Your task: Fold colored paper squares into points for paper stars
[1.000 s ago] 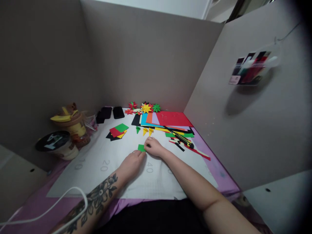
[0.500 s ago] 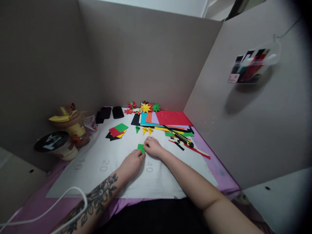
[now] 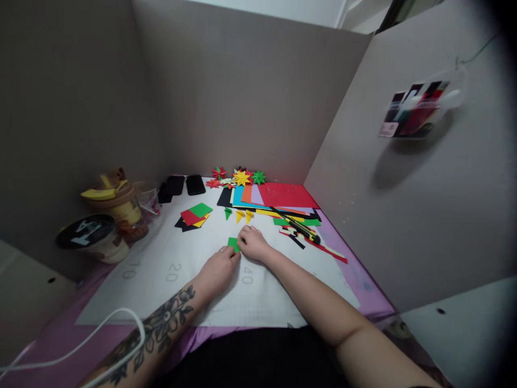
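Observation:
A small green paper square [image 3: 232,243] lies on the white sheet between my two hands. My left hand [image 3: 220,268] has its fingers pressed together on the paper's lower edge. My right hand [image 3: 253,242] is curled, with its fingertips at the paper's right side. Just beyond are a small folded green piece [image 3: 228,214] and two folded yellow pieces [image 3: 244,217]. Green, red, yellow and black paper squares [image 3: 196,215] sit fanned out to the left.
Folded paper stars [image 3: 242,178] stand at the back. Coloured sheets [image 3: 283,195], a yellow-black cutter [image 3: 304,230] and paper strips [image 3: 329,251] lie right. Cups [image 3: 95,237] and dark phone-like objects [image 3: 196,185] are left. A white cable [image 3: 81,353] crosses my left forearm.

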`<state>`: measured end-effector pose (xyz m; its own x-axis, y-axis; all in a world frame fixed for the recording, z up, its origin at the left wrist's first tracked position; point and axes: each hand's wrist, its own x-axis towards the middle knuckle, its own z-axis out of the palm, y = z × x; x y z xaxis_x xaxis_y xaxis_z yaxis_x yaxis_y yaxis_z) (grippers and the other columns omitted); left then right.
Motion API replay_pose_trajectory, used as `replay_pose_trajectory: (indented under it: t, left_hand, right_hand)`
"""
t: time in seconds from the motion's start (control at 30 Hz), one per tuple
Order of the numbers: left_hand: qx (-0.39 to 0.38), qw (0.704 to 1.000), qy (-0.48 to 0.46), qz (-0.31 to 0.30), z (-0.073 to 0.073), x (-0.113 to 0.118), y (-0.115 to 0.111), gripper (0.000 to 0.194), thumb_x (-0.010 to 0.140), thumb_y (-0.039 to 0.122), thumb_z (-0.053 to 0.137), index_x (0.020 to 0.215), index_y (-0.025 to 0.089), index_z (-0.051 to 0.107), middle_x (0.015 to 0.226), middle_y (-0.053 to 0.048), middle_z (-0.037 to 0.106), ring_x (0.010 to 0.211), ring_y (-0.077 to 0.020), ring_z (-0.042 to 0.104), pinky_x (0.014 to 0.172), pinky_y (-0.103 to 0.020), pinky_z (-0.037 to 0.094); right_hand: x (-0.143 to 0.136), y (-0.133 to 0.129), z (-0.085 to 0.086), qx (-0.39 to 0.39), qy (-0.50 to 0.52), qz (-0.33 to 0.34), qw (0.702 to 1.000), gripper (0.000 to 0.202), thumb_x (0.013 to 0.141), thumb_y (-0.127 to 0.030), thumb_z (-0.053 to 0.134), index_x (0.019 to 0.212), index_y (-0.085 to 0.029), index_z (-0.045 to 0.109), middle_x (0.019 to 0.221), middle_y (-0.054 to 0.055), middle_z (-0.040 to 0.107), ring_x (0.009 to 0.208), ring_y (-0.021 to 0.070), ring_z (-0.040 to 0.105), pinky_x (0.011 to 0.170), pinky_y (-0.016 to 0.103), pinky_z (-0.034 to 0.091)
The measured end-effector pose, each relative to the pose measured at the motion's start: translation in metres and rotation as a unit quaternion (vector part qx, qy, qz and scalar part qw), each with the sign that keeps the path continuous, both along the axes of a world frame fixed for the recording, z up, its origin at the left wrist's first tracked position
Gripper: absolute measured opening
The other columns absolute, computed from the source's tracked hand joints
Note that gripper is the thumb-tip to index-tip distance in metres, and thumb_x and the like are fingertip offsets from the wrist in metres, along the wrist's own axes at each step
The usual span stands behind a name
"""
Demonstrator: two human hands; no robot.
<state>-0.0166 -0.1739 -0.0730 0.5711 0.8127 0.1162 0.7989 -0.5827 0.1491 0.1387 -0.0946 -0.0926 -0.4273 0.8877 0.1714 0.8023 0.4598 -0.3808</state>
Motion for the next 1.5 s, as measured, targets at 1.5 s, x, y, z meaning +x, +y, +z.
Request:
replay_pose_trajectory:
  t: [1.5]
  left_hand:
    - [-0.039,0.995,-0.073,-0.056,0.016,-0.027,0.057,0.014,0.08,0.028,0.061,0.084,0.024,0.073,0.093,-0.006,0.061,0.091,-0.0207,0.054,0.085,-0.034,0.039]
  right_hand:
    - [0.035,-0.022,-0.01,0.079,0.093,0.255,0.959,0.027,0.082,-0.01,0.051,0.096,-0.022,0.07,0.107,0.008,0.066,0.101,0.0189,0.057,0.091,0.035,0.047]
